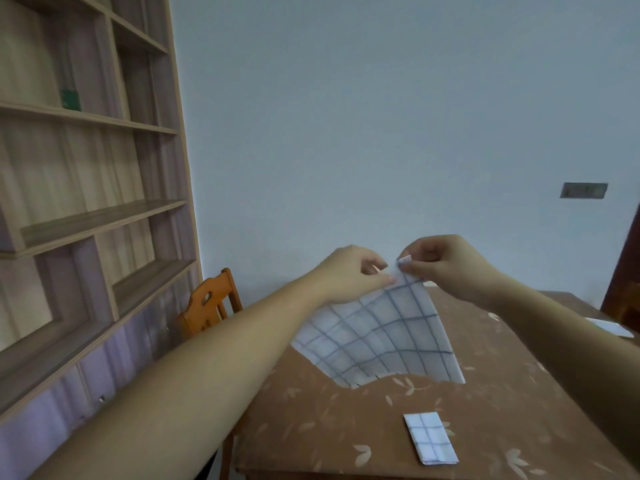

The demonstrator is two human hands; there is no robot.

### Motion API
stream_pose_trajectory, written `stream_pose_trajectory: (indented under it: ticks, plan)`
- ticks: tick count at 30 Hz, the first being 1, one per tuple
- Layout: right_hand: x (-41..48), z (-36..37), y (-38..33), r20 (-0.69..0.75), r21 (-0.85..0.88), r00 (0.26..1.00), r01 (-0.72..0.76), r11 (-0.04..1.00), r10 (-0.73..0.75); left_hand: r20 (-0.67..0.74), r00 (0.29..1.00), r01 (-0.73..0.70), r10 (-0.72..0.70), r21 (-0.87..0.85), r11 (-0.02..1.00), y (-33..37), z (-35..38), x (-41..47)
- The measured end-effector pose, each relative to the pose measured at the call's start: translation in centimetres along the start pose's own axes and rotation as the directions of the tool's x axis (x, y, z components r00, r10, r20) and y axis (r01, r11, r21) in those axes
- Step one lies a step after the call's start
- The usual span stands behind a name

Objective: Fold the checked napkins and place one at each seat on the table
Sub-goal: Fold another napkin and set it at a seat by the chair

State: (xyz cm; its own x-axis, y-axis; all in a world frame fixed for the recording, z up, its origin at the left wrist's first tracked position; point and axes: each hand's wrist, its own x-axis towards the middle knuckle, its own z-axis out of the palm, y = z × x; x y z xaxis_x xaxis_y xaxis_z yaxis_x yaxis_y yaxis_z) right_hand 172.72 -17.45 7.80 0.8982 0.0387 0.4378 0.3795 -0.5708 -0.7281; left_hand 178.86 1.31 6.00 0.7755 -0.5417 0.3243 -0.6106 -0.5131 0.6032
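Left hand (349, 271): raised, pinching top corner of open napkin (377, 337).
Right hand (446, 265): pinching same corner, beside left hand.
Open napkin: hangs in the air, lower edge reaching table (485, 393).
Folded napkin (430, 438): flat on near table edge.
Far napkin (611, 327): at table's right edge.
Chair (211, 303): at table's left.
Shelving (86, 202): along left wall.

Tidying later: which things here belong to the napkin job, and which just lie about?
Job: unfolded white blue-checked cloth napkin, folded checked napkin, brown leaf-patterned table, orange wooden chair.
Lying about: small green box, wooden shelf unit, grey wall socket.
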Motion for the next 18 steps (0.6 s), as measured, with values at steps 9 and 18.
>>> stream_pose_trajectory:
  ticks: [9,18]
  plan:
    - [-0.7,-1.1,1.0,0.156,-0.190,0.975,-0.129,0.973,0.159,-0.030,0.991,0.104,-0.133,-0.468,0.878,-1.5,-1.0,0.1]
    - [-0.6,-2.4,2.0,0.175,-0.152,0.969,-0.150,0.977,0.176,-0.059,0.982,0.098,-0.177,-0.646,0.757,-1.7,-0.4,1.1]
